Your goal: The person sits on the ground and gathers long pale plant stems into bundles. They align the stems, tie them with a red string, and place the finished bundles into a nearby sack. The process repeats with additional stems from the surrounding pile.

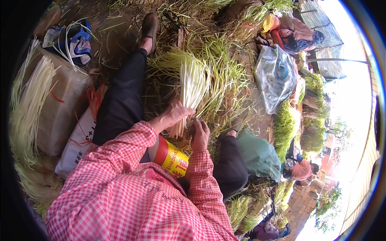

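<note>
A bunch of long pale stalks with yellow-green leafy ends (193, 81) stands out in front of me, its white ends toward my body. My left hand (176, 114) is shut on the bunch near its white ends, the thumb lying across them. Just right of it, my right hand (200, 131) is close to the bunch's edge with its fingers bent; whether it pinches a stalk I cannot tell. Loose green and yellow leaves (223, 69) lie on the ground beyond and beside the bunch.
At left, more pale stalks (33, 105) lie on a covered block (66, 90), near a blue and white bag (75, 42) and red strips (96, 96). A white sack (74, 144) is by my leg. Right are a green plastic sheet (256, 153), a clear plastic sheet (277, 75) and other people.
</note>
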### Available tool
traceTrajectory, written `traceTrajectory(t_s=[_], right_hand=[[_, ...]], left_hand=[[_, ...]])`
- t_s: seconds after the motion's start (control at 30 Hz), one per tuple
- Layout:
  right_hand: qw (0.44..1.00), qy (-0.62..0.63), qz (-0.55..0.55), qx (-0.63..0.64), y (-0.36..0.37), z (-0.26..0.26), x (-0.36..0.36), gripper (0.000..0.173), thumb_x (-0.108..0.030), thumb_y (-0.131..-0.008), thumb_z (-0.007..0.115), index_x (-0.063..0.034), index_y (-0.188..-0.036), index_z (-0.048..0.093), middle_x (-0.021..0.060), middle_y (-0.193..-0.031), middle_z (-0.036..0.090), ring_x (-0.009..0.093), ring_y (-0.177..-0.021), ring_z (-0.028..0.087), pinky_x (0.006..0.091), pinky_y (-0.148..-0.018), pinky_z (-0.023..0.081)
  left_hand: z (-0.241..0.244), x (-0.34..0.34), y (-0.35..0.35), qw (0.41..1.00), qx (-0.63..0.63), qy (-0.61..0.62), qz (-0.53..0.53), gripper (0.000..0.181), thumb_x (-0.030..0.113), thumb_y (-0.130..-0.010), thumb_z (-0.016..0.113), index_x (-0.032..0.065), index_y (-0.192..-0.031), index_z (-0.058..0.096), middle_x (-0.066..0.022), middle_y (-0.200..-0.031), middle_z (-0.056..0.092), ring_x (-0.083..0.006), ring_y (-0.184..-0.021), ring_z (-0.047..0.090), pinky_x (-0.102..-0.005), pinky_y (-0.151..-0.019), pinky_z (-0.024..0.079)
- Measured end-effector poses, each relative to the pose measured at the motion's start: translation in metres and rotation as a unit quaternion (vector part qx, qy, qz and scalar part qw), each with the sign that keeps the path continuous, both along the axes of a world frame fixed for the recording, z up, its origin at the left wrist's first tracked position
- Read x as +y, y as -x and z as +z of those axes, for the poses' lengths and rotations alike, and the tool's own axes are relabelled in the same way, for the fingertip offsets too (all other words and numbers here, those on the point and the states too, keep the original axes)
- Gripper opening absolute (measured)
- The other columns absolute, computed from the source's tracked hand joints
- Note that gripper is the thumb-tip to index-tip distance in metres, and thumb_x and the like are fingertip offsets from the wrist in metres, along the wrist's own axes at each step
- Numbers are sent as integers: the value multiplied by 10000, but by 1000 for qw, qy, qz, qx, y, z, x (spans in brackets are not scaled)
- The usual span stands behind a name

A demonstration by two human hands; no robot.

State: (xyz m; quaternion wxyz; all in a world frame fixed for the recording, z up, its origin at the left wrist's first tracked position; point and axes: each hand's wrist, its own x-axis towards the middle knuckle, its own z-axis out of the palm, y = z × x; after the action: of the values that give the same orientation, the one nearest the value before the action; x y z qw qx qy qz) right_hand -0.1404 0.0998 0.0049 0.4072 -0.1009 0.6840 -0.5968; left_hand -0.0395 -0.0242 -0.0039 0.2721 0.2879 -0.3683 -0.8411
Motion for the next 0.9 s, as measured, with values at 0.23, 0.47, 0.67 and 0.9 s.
traceTrajectory(t_s=[0.23, 0.47, 0.67, 0.9], right_hand=[[747, -494, 198, 398, 42, -50, 80, 314, -336, -755, 666, -65, -905, 716, 168, -905, 696, 321, -829, 664, 422, -790, 509], [889, -140, 117, 420, 19, 24, 24, 387, -151, -890, 638, -32, -1245, 537, 155, -1136, 636, 243, -922, 661, 336, -787, 537], [941, 31, 195, 275, -35, 38, -31, 480, -239, -928, 616, -24, -1335, 477, 113, -1039, 633, 164, -848, 606, 271, -730, 492], [976, -52, -175, 121, 67, -29, 102, 199, -143, -923, 603, 0, -1044, 671, -34, -691, 552, 30, -479, 380, 231, -402, 317]], left_hand=[[31, -27, -16, 991, 37, -46, 118, 274, 162, -761, 735, 8, -969, 646, -67, -796, 671, -114, -681, 646, -252, -527, 543], [29, -40, -31, 993, 70, -84, 50, 229, 103, -812, 691, 25, -1019, 630, -42, -788, 653, -114, -646, 613, -256, -565, 535], [25, -41, -25, 981, 97, -154, 62, 249, 109, -823, 683, 12, -1033, 591, -70, -854, 635, -122, -660, 608, -250, -547, 541], [32, -96, -64, 960, 95, -114, 239, 301, 182, -785, 723, 30, -999, 575, -47, -820, 605, -91, -610, 563, -283, -559, 547]])
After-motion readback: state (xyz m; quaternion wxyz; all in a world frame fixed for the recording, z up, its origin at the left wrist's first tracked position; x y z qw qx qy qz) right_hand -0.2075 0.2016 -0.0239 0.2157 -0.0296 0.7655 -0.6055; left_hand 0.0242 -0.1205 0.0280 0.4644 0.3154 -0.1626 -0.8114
